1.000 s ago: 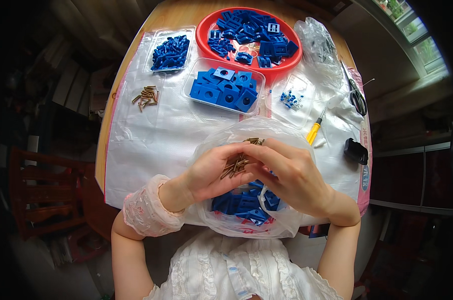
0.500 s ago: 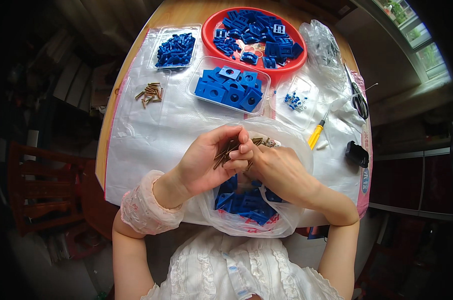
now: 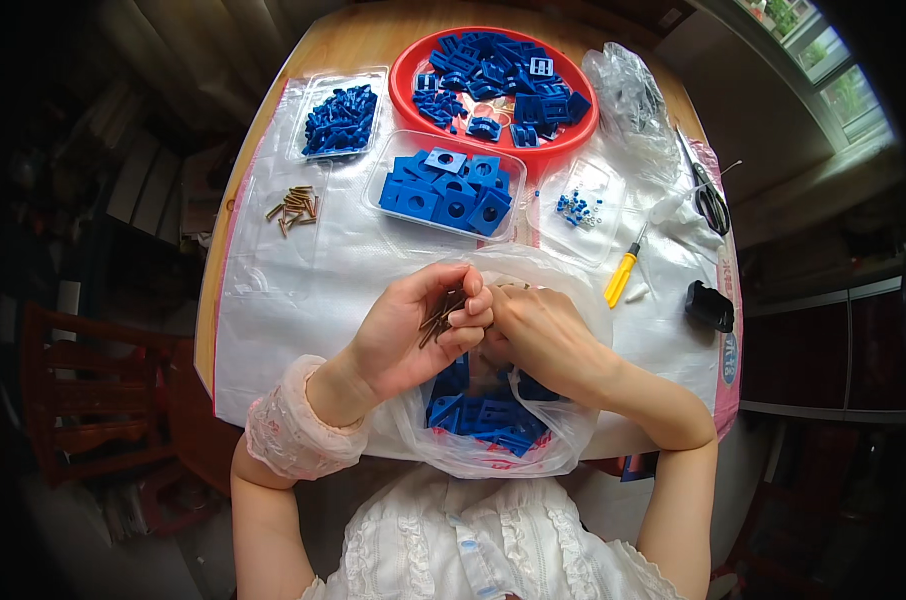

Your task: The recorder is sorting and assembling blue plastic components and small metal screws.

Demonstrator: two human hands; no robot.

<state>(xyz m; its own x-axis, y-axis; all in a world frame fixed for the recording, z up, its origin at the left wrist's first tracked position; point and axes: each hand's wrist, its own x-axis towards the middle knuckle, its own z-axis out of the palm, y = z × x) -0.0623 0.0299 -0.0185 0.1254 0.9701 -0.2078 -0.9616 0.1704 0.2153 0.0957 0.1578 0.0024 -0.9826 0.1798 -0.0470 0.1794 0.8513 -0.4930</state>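
Over the wooden worktop point(image 3: 273, 160), just short of the tray of blue plates point(image 3: 451, 190), our left hand point(image 3: 413, 330) grips a bundle of brass screws point(image 3: 441, 316); our right hand point(image 3: 538, 335) pinches the plastic bag point(image 3: 573, 300). Screws seem stiff, slippery: grasp mid-shank.

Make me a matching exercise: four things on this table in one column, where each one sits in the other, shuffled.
Things:
1. bundle of brass screws
2. yellow-handled screwdriver
3. blue square blocks
4. scissors

Places:
A. clear tray below the red bowl
B. far right edge of the sheet
C. in the left hand
D. right of the plastic bag

Pairs: 1-C, 2-D, 3-A, 4-B
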